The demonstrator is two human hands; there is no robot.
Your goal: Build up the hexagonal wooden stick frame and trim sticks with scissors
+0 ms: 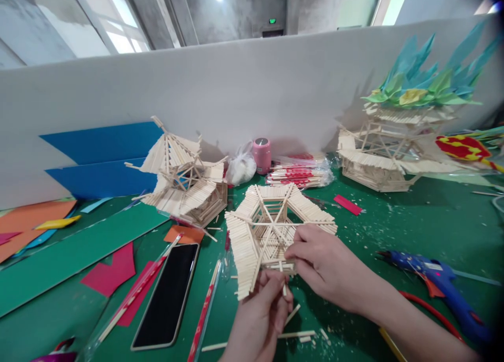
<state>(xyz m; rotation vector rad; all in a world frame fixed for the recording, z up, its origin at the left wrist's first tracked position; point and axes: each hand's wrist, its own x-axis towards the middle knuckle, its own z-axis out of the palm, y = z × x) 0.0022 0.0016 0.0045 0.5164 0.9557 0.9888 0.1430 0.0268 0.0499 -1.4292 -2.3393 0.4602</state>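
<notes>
Head view: a short stick (281,268) is being pinched in the left hand (262,312), lower centre of frame, grip clamped. Its long axis is being pointed up-frame, at the near edge of the stick model (242,236), which is being carried by the green desk (397,231). The right hand (326,259) is being held just right of the stick's upper end, fingertips close together; whether anything is being clamped there cannot be told.

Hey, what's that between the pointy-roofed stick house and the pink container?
In the head view, a crumpled whitish plastic bag lies between the pointy-roofed stick house and the pink container.
</notes>
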